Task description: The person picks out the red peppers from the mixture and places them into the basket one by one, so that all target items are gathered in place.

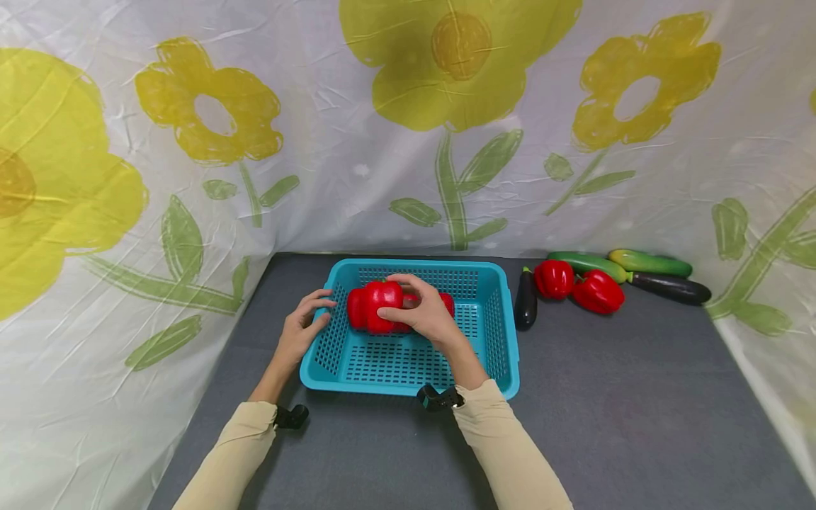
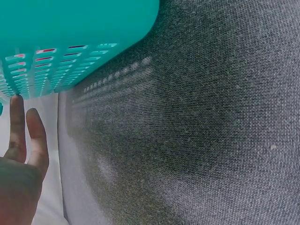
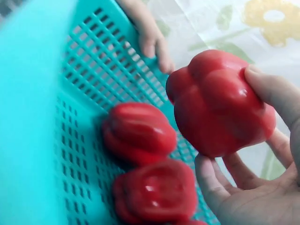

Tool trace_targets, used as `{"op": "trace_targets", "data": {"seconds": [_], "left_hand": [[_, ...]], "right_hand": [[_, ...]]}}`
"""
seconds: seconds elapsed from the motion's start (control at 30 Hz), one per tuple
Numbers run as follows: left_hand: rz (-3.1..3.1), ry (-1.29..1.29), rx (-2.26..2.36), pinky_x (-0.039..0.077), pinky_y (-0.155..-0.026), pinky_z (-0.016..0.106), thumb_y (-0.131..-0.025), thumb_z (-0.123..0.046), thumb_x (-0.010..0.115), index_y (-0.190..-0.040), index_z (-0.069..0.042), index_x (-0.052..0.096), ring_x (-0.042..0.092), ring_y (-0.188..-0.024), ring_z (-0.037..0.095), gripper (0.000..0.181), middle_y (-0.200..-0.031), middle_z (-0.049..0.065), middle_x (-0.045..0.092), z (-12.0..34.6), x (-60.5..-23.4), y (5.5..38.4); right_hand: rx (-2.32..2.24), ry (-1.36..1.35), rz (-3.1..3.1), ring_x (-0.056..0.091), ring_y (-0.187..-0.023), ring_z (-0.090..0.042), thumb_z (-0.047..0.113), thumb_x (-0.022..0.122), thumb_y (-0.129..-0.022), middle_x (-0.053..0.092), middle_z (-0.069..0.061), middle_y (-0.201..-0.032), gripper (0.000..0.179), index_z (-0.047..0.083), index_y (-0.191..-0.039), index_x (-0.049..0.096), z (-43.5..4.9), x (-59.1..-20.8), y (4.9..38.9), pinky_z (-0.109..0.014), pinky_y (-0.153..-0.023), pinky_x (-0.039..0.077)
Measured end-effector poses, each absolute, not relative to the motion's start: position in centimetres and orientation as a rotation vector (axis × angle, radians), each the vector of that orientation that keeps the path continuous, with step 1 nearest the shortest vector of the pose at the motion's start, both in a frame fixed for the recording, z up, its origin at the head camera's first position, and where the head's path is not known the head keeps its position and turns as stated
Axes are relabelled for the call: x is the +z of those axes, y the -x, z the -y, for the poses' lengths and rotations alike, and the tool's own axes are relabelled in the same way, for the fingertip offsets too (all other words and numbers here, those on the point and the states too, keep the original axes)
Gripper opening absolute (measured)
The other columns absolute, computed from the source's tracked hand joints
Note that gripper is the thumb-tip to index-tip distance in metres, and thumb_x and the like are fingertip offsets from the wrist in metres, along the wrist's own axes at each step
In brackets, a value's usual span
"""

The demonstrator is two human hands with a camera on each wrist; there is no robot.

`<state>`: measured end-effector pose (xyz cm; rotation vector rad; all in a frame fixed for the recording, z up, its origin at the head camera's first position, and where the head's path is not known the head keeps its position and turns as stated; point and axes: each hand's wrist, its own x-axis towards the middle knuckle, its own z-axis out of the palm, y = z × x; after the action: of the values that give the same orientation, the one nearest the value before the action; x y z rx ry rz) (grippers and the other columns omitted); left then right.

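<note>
My right hand [image 1: 435, 320] grips a red bell pepper [image 1: 381, 304] above the blue perforated basket [image 1: 363, 387]. In the right wrist view the thumb lies on one side of this pepper [image 3: 220, 101] and the other fingers are beneath it. More red bell peppers lie in the basket below, one pepper [image 3: 139, 132] beside a second pepper [image 3: 159, 191], partly hidden by the hand in the head view. My left hand [image 1: 298, 331] is at the basket's left rim. Its extended fingers [image 2: 17, 124] reach to the basket's outer wall in the left wrist view.
Right of the basket, a small eggplant [image 1: 525, 301] stands near a red pepper [image 1: 554, 278] and another red pepper [image 1: 598, 292]. Behind them lie a green zucchini [image 1: 589, 265], a yellow-green zucchini [image 1: 650, 263] and a long eggplant [image 1: 669, 287]. A flower-printed sheet [image 1: 331, 191] hangs behind the dark table [image 1: 612, 411].
</note>
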<state>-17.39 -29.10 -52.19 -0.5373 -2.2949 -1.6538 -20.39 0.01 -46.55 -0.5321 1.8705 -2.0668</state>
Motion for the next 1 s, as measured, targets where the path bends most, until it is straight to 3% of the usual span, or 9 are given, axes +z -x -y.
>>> {"op": "trace_targets", "data": {"seconds": [0.13,0.57,0.77,1.0], "left_hand": [[2.294,0.54,-1.645,0.033,-0.108,0.026,-0.1,0.012,0.053,-0.122,0.012,0.063,0.034,-0.14,0.04,0.024,-0.146,0.027,0.044,29.1,-52.3,17.4],[2.306,0.531,-1.649,0.037,-0.106,0.025,-0.099,0.011,0.054,-0.123,0.01,0.063,0.034,-0.139,0.038,0.026,-0.146,0.025,0.045,29.4,-52.6,17.5],[2.32,0.501,-1.66,0.041,-0.101,0.022,-0.099,0.008,0.056,-0.124,0.008,0.063,0.034,-0.139,0.037,0.026,-0.147,0.022,0.045,29.6,-52.7,17.6],[2.316,0.515,-1.672,0.041,-0.102,0.023,-0.099,0.008,0.056,-0.124,0.009,0.063,0.034,-0.139,0.038,0.025,-0.146,0.024,0.045,29.4,-52.5,17.6]], "right_hand": [[-2.055,0.494,-1.876,0.052,-0.122,-0.033,0.01,0.083,-0.085,0.053,-0.011,-0.137,0.062,0.014,-0.141,0.057,1.1,-46.8,19.8,-0.043,-0.083,0.057],[-2.064,0.447,-1.886,0.053,-0.12,-0.039,0.01,0.084,-0.083,0.056,-0.011,-0.134,0.065,0.006,-0.141,0.057,3.5,-47.2,18.6,-0.043,-0.081,0.057],[-2.073,0.422,-1.869,0.053,-0.118,-0.038,0.011,0.085,-0.082,0.057,-0.007,-0.129,0.06,0.011,-0.138,0.061,4.7,-47.5,18.0,-0.041,-0.08,0.058],[-2.041,0.358,-1.913,0.049,-0.12,-0.037,0.01,0.084,-0.082,0.057,-0.009,-0.127,0.059,0.005,-0.136,0.06,5.6,-47.9,17.5,-0.042,-0.079,0.057]]}}
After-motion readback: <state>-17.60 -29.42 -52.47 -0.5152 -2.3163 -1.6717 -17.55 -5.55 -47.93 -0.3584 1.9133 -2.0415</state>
